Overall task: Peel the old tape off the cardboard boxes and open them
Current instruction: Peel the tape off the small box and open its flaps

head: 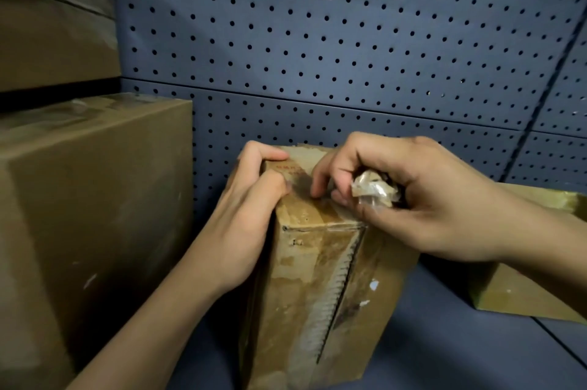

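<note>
A worn brown cardboard box stands in front of me on the blue shelf, its front seam split open along a jagged edge. My left hand grips the box's upper left corner, thumb on top. My right hand holds a crumpled wad of clear old tape in its curled fingers, while its forefinger and thumb pick at the tape on the box's top face.
A large cardboard box stands close on the left with more boxes stacked above it. Another box lies at the right behind my right wrist. A blue pegboard wall backs the shelf.
</note>
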